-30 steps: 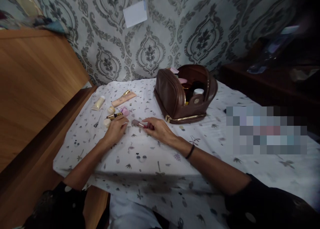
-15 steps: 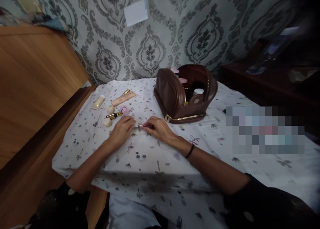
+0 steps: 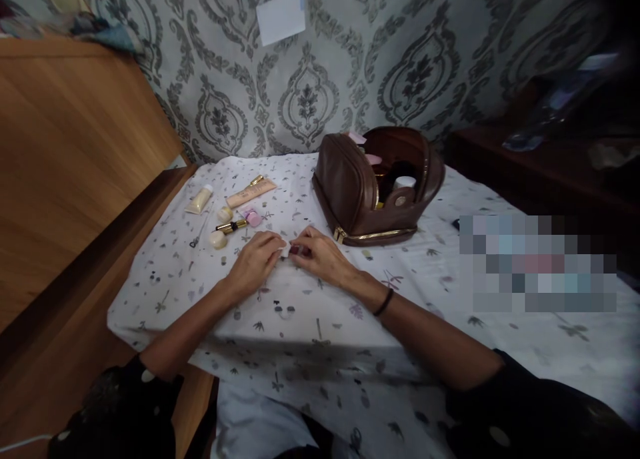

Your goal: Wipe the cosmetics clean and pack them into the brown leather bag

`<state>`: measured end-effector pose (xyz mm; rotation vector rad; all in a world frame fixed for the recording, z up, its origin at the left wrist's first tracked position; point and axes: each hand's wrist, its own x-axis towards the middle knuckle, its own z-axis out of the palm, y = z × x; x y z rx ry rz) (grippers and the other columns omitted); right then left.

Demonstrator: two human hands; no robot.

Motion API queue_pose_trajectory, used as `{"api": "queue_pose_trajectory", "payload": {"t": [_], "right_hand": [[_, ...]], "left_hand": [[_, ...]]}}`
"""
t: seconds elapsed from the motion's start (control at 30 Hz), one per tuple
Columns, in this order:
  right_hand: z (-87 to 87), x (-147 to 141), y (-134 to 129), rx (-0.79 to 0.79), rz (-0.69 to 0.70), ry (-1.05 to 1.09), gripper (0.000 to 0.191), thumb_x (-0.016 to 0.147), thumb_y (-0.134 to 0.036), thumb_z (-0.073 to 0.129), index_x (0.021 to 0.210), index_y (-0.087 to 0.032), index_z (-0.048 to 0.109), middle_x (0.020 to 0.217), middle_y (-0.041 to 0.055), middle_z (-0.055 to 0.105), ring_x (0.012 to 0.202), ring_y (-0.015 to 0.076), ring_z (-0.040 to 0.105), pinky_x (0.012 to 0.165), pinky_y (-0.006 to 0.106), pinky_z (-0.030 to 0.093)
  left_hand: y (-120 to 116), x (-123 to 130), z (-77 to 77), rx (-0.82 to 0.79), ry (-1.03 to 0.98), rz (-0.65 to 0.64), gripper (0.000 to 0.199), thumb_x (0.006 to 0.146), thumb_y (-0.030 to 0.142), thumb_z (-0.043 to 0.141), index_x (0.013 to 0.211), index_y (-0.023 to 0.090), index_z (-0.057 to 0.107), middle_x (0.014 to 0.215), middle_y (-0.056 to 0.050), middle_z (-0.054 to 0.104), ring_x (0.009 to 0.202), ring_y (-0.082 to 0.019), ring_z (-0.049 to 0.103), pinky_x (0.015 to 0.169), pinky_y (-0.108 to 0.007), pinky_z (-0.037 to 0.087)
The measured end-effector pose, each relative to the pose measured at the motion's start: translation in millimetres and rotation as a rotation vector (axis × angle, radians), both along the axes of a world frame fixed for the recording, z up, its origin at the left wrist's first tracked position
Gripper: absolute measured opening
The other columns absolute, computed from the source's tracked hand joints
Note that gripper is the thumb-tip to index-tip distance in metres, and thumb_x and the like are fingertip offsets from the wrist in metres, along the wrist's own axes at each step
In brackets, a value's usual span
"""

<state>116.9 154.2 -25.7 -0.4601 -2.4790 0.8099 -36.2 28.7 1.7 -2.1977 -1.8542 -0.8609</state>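
Both of my hands meet over the patterned white cloth. My left hand (image 3: 257,260) is closed, its fingertips pinching a small white piece (image 3: 285,249) that looks like tissue or wipe. Close beside it, my right hand (image 3: 323,257) pinches a small dark-red cosmetic tube (image 3: 296,250); its left end touches or nearly touches the white piece, and fingers cover much of it. To the left lie a black-and-gold tube (image 3: 231,227), a pink-lidded item (image 3: 253,217), two small cream-coloured round pots (image 3: 218,239), a peach squeeze tube (image 3: 251,193) and a pale yellow tube (image 3: 200,199).
A brown makeup bag (image 3: 345,185) stands unzipped behind my right hand, with several items inside. A pixelated patch (image 3: 537,264) hides something on the right. Wooden furniture (image 3: 75,132) rises at left; a clear bottle (image 3: 555,105) stands on a dark surface at right.
My hands have drawn slightly closer together, and less of the tube shows between them. The whole view has shifted a little, so things on the cloth appear farther right.
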Motion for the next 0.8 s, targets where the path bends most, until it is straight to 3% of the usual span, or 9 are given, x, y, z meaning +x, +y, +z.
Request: {"api": "queue_pose_trajectory", "payload": {"t": [0.2, 0.43, 0.53, 0.67, 0.8], "right_hand": [[1.2, -1.6, 0.5, 0.043, -0.037, -0.054, 0.008, 0.08, -0.009, 0.065, 0.084, -0.014, 0.071, 0.078, 0.002, 0.054, 0.075, 0.0147, 0.053, 0.07, 0.025, 0.039], [3.2, 0.0, 0.8, -0.027, -0.049, -0.04, 0.022, 0.085, -0.017, 0.063, 0.106, -0.014, 0.072, 0.086, 0.005, 0.064, 0.071, 0.0131, 0.056, 0.068, 0.024, 0.04], [3.3, 0.9, 1.5, -0.055, -0.062, -0.008, 0.032, 0.087, -0.02, 0.061, 0.118, -0.014, 0.066, 0.087, 0.0053, 0.069, 0.071, 0.014, 0.058, 0.068, 0.024, 0.041], [2.3, 0.9, 2.3, -0.033, -0.057, 0.013, 0.024, 0.09, -0.024, 0.057, 0.108, -0.015, 0.07, 0.088, 0.0069, 0.072, 0.075, 0.0158, 0.062, 0.07, 0.025, 0.042], [3.5, 1.1, 1.1, -0.017, -0.044, 0.01, 0.022, 0.088, -0.021, 0.057, 0.102, -0.014, 0.072, 0.09, 0.0087, 0.073, 0.08, 0.018, 0.064, 0.074, 0.026, 0.044]], "left_hand": [[8.2, 5.4, -6.7, 0.001, 0.043, -0.044, 0.021, 0.097, 0.017, 0.046, 0.105, 0.018, 0.065, 0.106, -0.008, 0.065, 0.1, -0.021, 0.059, 0.09, -0.036, 0.05], [9.7, -38.8, 2.5, -0.081, 0.013, 0.201, 0.02, 0.09, 0.012, 0.049, 0.095, 0.017, 0.068, 0.097, -0.007, 0.065, 0.092, -0.022, 0.061, 0.085, -0.036, 0.049], [4.7, -45.9, 5.5, -0.058, -0.056, 0.239, 0.019, 0.089, 0.015, 0.052, 0.098, 0.017, 0.068, 0.096, -0.006, 0.066, 0.091, -0.022, 0.063, 0.083, -0.035, 0.049], [-0.2, -24.0, 5.0, 0.03, -0.111, 0.153, 0.017, 0.092, 0.017, 0.053, 0.1, 0.017, 0.068, 0.099, -0.007, 0.067, 0.099, -0.021, 0.062, 0.088, -0.033, 0.049], [4.5, -0.3, -1.0, 0.041, -0.035, -0.004, 0.02, 0.096, 0.019, 0.049, 0.104, 0.017, 0.067, 0.106, -0.008, 0.067, 0.102, -0.02, 0.061, 0.092, -0.033, 0.048]]}}
